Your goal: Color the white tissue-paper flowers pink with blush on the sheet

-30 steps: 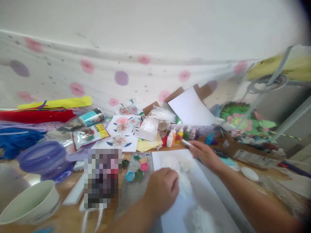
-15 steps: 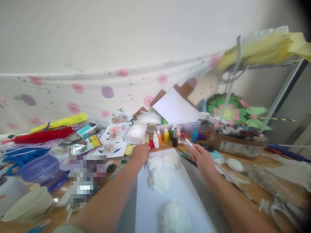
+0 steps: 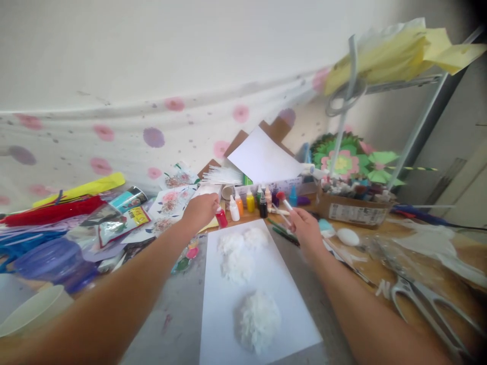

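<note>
My left hand [image 3: 201,210] is closed at the top of a small red paint bottle [image 3: 221,217], which stands upright beside a white bottle [image 3: 234,209]. In my right hand [image 3: 306,230] is a brush [image 3: 288,205] with a pale handle, its red-tinted bristles pointing up and left. Between my arms lies a white sheet [image 3: 287,309] bearing fluffy white clumps: a large round one [image 3: 259,322] near me and a spread-out group [image 3: 236,261] farther off. Just left of the sheet is a small palette [image 3: 184,259] with pink and green spots.
Orange, yellow [image 3: 250,201] and black [image 3: 263,205] bottles line the back. Scissors [image 3: 422,301], a white egg-shaped piece [image 3: 347,236] and a cardboard box [image 3: 355,210] are to the right. A purple bowl [image 3: 53,263] and red pipe cleaners [image 3: 57,212] crowd the left.
My left hand has brought the red bottle from a tilted position to upright, left of the white bottle. The brush stays in my right hand. The whole view has shifted slightly.
</note>
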`<state>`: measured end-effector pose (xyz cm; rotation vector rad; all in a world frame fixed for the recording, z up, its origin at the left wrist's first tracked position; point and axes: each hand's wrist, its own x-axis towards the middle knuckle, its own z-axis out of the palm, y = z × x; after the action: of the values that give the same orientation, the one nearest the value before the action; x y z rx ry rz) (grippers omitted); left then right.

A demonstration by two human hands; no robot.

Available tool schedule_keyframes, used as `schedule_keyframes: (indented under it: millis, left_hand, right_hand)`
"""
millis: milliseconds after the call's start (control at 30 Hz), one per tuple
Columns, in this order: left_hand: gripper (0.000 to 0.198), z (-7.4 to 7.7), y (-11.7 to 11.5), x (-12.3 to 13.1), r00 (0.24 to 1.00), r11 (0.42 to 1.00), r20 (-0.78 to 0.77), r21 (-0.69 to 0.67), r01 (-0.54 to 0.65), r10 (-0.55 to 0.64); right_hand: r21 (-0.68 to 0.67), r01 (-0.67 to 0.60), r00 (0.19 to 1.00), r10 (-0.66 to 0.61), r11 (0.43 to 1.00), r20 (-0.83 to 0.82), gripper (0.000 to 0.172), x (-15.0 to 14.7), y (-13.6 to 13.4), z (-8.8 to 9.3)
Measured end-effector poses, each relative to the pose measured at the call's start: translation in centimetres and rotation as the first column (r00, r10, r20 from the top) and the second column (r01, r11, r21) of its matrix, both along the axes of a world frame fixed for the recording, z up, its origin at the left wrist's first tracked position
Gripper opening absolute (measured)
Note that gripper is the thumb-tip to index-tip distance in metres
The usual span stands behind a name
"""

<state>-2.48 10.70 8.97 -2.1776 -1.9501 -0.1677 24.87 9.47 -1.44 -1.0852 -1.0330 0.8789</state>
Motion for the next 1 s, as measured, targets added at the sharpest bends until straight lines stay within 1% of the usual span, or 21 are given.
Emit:
schedule_keyframes:
  millis: [100,233,300,433,533,600,700,733,800,833,900,1000]
  left_hand:
    - [0.019,0.9,0.8,1.3,0.996,0.996,0.034,-0.02,0.089,-0.088]
    - [0.018,0.6,2.9,4.1,0.989,0.987,0.03,-0.069,0.148,-0.146]
    - [0.017,0.3,4.1,5.4,0.988,0.984,0.015,-0.094,0.154,-0.154]
    - [0.028,-0.2,6.3,6.9,0.988,0.98,-0.01,-0.134,0.149,-0.151]
    - [0.023,-0.2,7.2,7.3,0.991,0.983,-0.01,-0.124,0.133,-0.135]
    - [0.019,0.0,7.2,7.4,0.992,0.989,0.005,-0.085,0.124,-0.124]
    - [0.03,0.5,5.7,7.4,0.991,0.992,0.044,0.005,0.126,-0.126]
    - [0.034,0.6,4.8,7.4,0.989,0.991,0.062,0.034,0.131,-0.133]
    - [0.034,0.3,2.2,7.0,0.983,0.986,0.105,0.079,0.145,-0.153]
    - [0.033,-0.1,0.7,6.6,0.976,0.982,0.137,0.101,0.158,-0.171]
    - [0.028,-1.4,-2.4,5.6,0.933,0.96,0.255,0.184,0.212,-0.255]
    - [0.024,-4.3,-6.4,3.5,0.882,0.946,0.351,0.197,0.258,-0.314]
  right_hand:
    - [0.011,0.01,1.0,-0.01,1.0,-0.006,0.031,0.0,0.0,0.0]
    - [-0.007,0.023,1.0,-0.023,1.0,-0.017,0.034,0.0,0.3,-0.2]
    - [-0.018,0.01,1.0,-0.01,1.0,-0.019,0.037,-0.1,0.4,-0.4]
    - [-0.031,-0.023,1.0,0.023,0.999,-0.008,0.039,-0.4,0.6,-0.6]
    - [-0.032,-0.026,1.0,0.026,0.999,0.003,0.035,-0.7,0.7,-0.5]
    - [-0.029,-0.023,1.0,0.023,0.999,-0.001,0.03,-0.9,0.7,-0.3]
    - [-0.01,-0.014,1.0,0.014,1.0,-0.018,0.02,-0.9,0.4,0.1]
    - [-0.004,-0.015,1.0,0.015,1.0,-0.022,0.017,-0.9,0.2,0.3]
    - [0.0,-0.033,0.999,0.033,0.999,-0.028,0.015,-0.9,-0.1,0.6]
    - [0.0,-0.05,0.998,0.05,0.999,-0.033,0.015,-0.9,-0.3,0.8]
    - [-0.001,-0.094,0.995,0.094,0.996,-0.044,0.017,-1.1,-0.6,1.0]
    - [0.005,-0.152,0.986,0.152,0.988,-0.062,0.02,-1.7,-1.0,1.0]
